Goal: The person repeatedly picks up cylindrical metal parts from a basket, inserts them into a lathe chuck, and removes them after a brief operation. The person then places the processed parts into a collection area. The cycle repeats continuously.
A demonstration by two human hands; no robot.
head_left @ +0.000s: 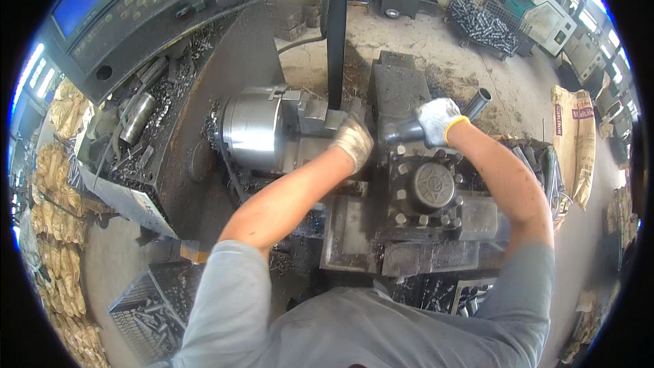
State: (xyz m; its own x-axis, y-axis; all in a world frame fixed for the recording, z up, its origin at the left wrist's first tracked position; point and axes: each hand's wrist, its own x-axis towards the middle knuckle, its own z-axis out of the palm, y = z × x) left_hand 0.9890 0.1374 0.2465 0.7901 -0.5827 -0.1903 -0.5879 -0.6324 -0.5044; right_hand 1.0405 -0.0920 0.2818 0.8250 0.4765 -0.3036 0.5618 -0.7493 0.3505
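My right hand (439, 121), in a white knitted glove with a yellow cuff, is wrapped round a grey metal tube (479, 101). The tube sticks out on both sides of the glove, and its hollow end points to the upper right. Below it sits a dark tool post (434, 185) with a round cap and several bolts. To the left, my gloved left hand (353, 142) is beside the stepped jaws (312, 114) of a shiny lathe chuck (252, 129). Its fingers are blurred and partly hidden, so I cannot make out whether they hold anything.
A control panel with a blue screen (78, 1) stands upper left, above a chip-covered ledge with a metal cylinder (138, 119). A dark upright post (335, 34) rises behind the chuck. Crates of metal parts stand lower left (153, 313) and far right (482, 26). Sacks (572, 143) stand right.
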